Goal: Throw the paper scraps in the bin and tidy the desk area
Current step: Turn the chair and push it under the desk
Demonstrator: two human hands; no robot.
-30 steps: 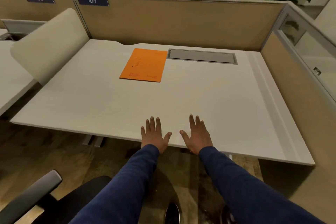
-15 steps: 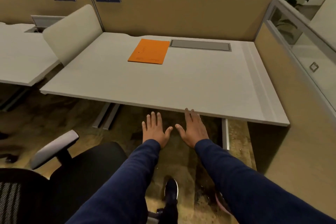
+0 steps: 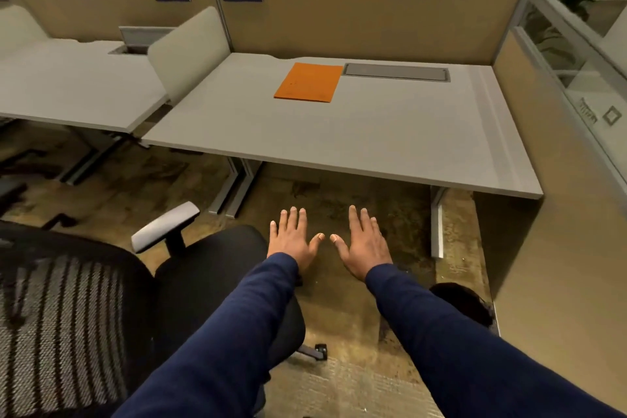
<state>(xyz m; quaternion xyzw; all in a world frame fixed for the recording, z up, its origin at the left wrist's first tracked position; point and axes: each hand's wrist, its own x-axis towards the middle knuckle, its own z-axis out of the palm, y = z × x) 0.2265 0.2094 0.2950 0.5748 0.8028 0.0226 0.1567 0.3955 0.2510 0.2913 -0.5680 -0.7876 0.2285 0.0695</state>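
1. Left hand (image 3: 294, 238) and right hand (image 3: 363, 245) are spread flat, palms down, empty — held short of the worktop (image 3: 390, 136).
2. Orange folder (image 3: 309, 82) lies ahead at the far edge, long axis running away, roughly midway between them; no scraps or bin visible.

Matt smooth desk top (image 3: 373, 132), matt orange paper folder (image 3: 308, 82), mesh-cloth chair back (image 3: 61, 322).

Light: dim, warm, indoor.
Shadow: dark beneath the pale grey rectangular worktop (image 3: 373, 132).
Edges: wide-angle bending of straight lines.
Focus: slightly soft throughout.
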